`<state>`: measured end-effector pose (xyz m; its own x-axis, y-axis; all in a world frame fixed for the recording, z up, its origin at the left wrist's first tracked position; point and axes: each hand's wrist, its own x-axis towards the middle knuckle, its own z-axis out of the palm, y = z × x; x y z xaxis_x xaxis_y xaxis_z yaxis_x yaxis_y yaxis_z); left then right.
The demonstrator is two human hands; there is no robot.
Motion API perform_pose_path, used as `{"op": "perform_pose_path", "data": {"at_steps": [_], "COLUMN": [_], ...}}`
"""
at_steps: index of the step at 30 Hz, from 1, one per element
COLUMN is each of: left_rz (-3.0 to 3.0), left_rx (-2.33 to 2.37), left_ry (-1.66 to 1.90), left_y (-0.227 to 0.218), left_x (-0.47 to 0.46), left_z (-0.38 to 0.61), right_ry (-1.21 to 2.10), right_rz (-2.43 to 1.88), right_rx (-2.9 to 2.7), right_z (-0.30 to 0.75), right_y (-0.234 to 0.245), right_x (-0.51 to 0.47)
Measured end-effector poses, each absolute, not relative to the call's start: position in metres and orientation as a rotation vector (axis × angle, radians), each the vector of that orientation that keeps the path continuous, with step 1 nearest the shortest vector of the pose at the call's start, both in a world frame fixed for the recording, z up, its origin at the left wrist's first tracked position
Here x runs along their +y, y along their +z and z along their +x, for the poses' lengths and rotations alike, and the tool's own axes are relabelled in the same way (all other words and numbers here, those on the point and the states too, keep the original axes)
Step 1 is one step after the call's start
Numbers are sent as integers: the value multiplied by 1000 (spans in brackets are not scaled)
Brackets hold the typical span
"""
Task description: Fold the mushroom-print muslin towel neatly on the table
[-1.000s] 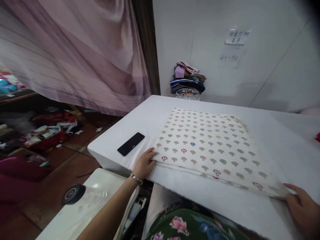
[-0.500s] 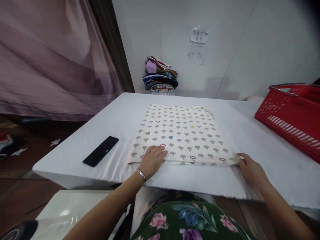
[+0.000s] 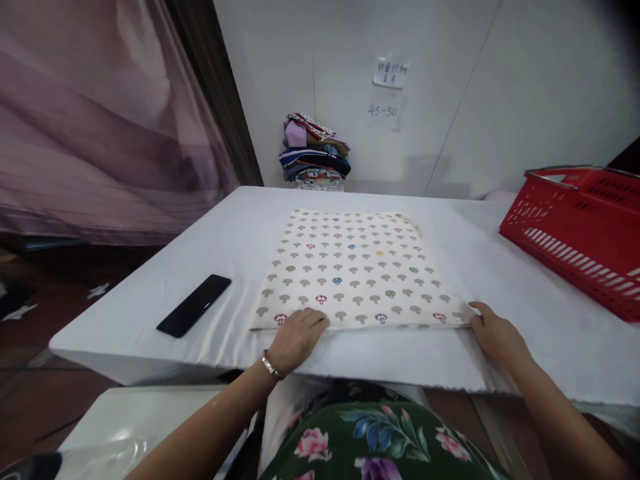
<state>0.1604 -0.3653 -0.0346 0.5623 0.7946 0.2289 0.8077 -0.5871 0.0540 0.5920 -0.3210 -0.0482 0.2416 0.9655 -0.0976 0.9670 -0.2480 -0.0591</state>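
A cream cloth printed with grey and coloured mushrooms lies spread on the white-covered table, folded over along its near edge. My left hand rests on that edge left of the middle, its fingers stretched out and lying flat on the fabric. At the near right corner, my right hand grips the cloth between thumb and fingers. The fingertips under that corner are partly hidden. A slight fold shows at the cloth's far right corner.
A black phone lies to the left of the cloth. A red plastic basket stands at the right of the table. Against the wall at the back is a stack of folded fabrics. Two paper notes hang above.
My left hand has slid slightly back toward the cloth's near edge. My right hand keeps its hold on the corner. The whole view has shifted a little.
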Motion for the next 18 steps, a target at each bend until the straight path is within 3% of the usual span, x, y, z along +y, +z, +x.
{"op": "perform_pose_path", "data": {"at_steps": [18], "left_rz": [-2065], "left_rx": [-1891], "left_ry": [-546], "left_y": [-50], "left_x": [-397], "left_z": [49], "right_ry": [-315], "right_rz": [2520], "right_rx": [1991], "right_z": [597], "right_y": [-57], "right_x": [-320]}}
